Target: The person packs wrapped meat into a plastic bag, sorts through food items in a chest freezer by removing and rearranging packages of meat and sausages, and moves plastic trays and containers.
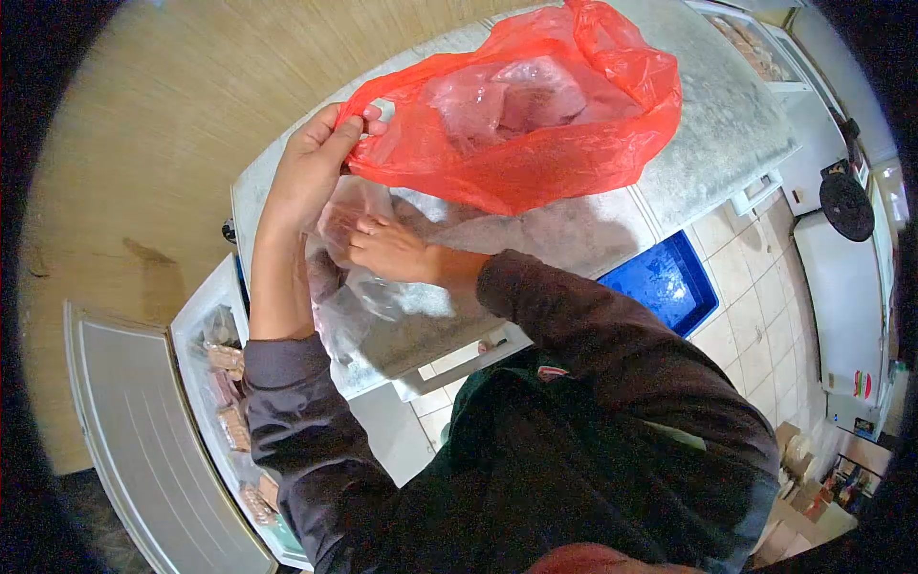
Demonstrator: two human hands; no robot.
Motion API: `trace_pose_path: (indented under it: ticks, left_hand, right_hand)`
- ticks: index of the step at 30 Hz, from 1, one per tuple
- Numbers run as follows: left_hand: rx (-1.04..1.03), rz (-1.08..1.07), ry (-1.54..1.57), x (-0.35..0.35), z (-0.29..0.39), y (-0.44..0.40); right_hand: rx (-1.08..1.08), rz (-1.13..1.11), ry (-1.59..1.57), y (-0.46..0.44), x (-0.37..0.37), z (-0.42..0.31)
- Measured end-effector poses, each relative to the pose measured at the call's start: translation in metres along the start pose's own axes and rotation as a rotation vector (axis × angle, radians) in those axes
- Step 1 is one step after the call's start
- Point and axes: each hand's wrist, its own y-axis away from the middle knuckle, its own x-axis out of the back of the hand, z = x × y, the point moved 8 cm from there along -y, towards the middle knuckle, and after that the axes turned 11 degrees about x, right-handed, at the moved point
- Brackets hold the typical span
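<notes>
My left hand (320, 158) pinches the handle of a red plastic bag (516, 177) and holds that side of it up. The bag's mouth gapes, and inside lie clear plastic packs (512, 96) whose contents I cannot make out. Below it, my right hand (387, 251) has its fingers curled on a clear plastic bag (363, 206) with something pinkish in it. This clear bag rests on a frosted white freezer lid (430, 335), and the red bag partly hangs over the same surface.
On the left, an open freezer (225, 383) holds several packs, its lid (153, 430) raised. A blue tray (669, 282) sits on the tiled floor (755, 287) to the right. Further right stand a white appliance (832, 297) and a black round object (846, 206).
</notes>
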Motion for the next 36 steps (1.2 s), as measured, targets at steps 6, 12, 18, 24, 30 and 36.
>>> trace_pose_path:
  ticks: [6, 12, 18, 24, 30, 36]
  left_hand:
    - [0.026, -0.017, -0.021, 0.005, -0.002, -0.007]
    - [0.051, -0.079, 0.044, 0.006, -0.008, -0.021]
    - [-0.011, -0.175, 0.121, 0.0, -0.011, -0.022]
    - [-0.043, -0.269, 0.214, -0.019, -0.029, -0.023]
    - [-0.078, -0.452, -0.092, -0.052, -0.051, -0.018]
    - [-0.035, -0.404, 0.348, -0.054, -0.005, 0.003]
  right_hand:
    - [-0.072, 0.341, -0.184, 0.023, 0.075, -0.008]
    - [-0.558, 0.022, -0.61, 0.046, 0.098, 0.01]
    - [-0.534, 0.169, -0.692, 0.081, 0.17, -0.007]
    - [-0.396, 0.377, -0.261, 0.058, 0.333, 0.007]
    - [-0.201, 0.595, -0.56, 0.042, 0.421, 0.045]
    - [-0.675, 0.8, -0.104, 0.081, 0.395, 0.083]
